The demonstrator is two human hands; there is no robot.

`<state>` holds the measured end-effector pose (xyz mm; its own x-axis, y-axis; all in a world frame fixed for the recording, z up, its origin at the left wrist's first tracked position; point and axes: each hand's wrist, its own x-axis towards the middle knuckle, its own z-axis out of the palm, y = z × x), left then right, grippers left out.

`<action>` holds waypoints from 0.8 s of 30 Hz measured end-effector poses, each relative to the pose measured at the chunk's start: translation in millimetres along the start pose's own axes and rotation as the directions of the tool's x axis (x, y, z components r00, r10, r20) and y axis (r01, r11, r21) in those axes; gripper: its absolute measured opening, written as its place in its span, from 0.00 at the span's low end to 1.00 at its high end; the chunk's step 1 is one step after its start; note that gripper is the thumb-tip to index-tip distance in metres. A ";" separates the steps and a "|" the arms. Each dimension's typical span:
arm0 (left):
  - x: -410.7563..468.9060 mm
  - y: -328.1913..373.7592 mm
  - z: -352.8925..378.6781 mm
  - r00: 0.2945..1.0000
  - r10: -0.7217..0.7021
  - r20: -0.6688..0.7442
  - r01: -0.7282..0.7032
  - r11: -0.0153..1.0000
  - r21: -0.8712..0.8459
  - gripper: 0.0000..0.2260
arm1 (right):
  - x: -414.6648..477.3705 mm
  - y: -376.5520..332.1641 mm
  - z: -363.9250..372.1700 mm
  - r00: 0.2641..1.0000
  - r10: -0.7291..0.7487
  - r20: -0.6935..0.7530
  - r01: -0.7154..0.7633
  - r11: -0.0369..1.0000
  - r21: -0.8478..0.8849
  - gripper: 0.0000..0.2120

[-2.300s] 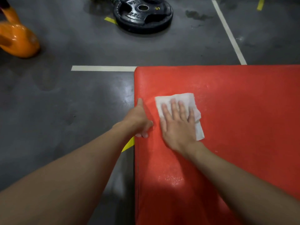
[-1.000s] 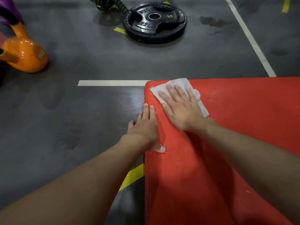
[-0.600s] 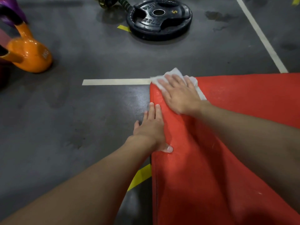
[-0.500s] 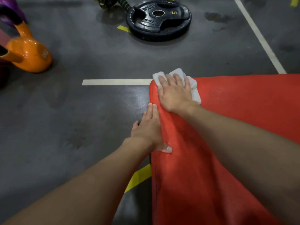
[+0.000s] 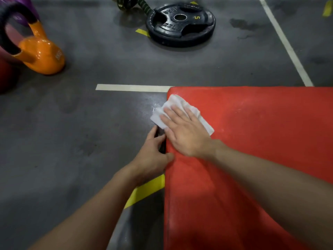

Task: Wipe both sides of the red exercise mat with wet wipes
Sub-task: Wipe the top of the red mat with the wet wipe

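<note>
A red mat (image 5: 261,132), faintly glossy and textured, lies on a grey floor (image 5: 81,141). The right hand (image 5: 185,134) presses flat, fingers straight, on a crumpled white wipe (image 5: 180,103) overhanging the mat's far left corner. The left hand (image 5: 151,156) grips the mat's left edge.

Two bare forearms reach in from the bottom of the frame toward its centre. The right forearm (image 5: 270,177) enters from the lower right. The right hand (image 5: 187,130) lies flat, palm down, with straight fingers slightly spread, pressing a wet wipe (image 5: 173,104). The left forearm (image 5: 90,204) enters from the lower left. Just below and left of the right hand, the left hand (image 5: 153,156) grips the edge of the red mat (image 5: 261,123), thumb on top.
</note>
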<state>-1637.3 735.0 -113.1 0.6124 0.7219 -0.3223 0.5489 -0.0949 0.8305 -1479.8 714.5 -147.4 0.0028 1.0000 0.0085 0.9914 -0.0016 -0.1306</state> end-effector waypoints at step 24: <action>-54.7 3.2 25.5 0.924 -0.349 -0.157 0.225 0.827 -0.516 0.11 | -68.8 -47.8 -3.6 0.961 0.277 0.022 -0.277 0.961 0.011 0.28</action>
<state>-1654.5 677.7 -104.4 0.2844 0.8077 -0.5164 0.2982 0.4374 0.8484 -1527.0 645.8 -138.2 0.2739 0.9604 -0.0501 0.9503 -0.2783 -0.1392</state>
